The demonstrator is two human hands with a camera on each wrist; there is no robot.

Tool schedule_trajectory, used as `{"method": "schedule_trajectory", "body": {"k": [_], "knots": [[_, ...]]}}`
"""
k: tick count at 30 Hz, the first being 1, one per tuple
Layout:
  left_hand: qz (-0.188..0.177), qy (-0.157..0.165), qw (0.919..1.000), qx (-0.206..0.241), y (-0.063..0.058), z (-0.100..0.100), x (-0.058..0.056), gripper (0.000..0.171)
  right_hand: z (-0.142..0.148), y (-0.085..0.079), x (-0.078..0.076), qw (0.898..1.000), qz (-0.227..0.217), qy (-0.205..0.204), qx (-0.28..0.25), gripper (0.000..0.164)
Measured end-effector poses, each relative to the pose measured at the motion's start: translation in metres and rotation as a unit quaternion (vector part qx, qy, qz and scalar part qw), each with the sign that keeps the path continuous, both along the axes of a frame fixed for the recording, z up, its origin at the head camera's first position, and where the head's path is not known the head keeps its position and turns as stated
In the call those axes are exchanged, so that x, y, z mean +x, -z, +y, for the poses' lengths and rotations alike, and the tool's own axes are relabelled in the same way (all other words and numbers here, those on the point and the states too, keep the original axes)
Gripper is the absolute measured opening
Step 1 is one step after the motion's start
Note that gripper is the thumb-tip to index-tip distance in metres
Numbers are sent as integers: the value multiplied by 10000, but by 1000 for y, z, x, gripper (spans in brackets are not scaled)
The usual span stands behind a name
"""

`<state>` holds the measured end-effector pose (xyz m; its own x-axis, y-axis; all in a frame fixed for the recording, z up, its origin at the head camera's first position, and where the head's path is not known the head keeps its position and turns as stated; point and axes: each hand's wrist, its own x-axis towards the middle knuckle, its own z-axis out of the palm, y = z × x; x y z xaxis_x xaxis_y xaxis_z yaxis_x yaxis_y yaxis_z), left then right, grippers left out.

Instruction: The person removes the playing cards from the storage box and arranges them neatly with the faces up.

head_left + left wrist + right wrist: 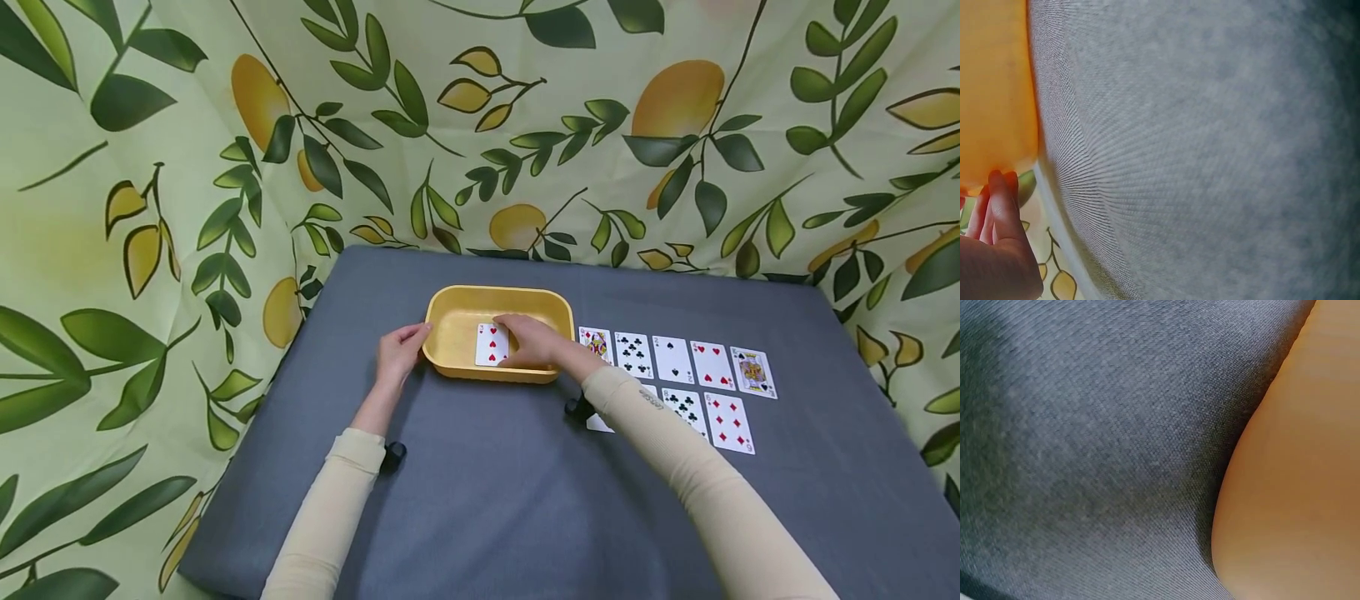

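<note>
A yellow plastic tray stands on the grey-covered table. At its left end my left hand pinches the rim between thumb and fingers. The left wrist view shows that hand at the edge of the tray. My right hand reaches inside the tray, its thumb and fingers spread across the upper and lower edges of a playing card with red hearts, face up. The hand covers the card's right side. Only the tray's outer wall and grey cloth appear in the right wrist view.
Face-up cards lie in two rows right of the tray, among them a king, a clubs card and a diamonds card. My right forearm hides part of the lower row. A leaf-patterned curtain hangs behind the table.
</note>
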<state>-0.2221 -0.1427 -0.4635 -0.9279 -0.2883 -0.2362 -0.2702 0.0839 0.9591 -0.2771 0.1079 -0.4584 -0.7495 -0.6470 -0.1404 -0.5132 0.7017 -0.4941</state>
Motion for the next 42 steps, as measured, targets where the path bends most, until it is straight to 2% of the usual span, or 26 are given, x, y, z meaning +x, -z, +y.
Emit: {"method": "schedule_trajectory", "body": {"k": [9, 15, 19, 29, 42], "knots": [[-16, 5, 10000, -21, 0, 0, 0, 37, 4, -5, 3, 9999, 46, -20, -163, 87], [-16, 29, 10000, -53, 0, 2, -1, 38, 22, -20, 8, 9977, 39, 51, -672, 87], [-61, 71, 10000, 32, 2, 2, -1, 39, 44, -31, 15, 9948, 40, 218, -995, 84], [-96, 85, 9999, 104, 0, 0, 0, 41, 109, -57, 44, 9896, -168, 765, -1210, 83], [-222, 106, 9997, -58, -2, 0, 2, 45, 208, -52, 82, 9857, -62, 1271, -1104, 83]]}}
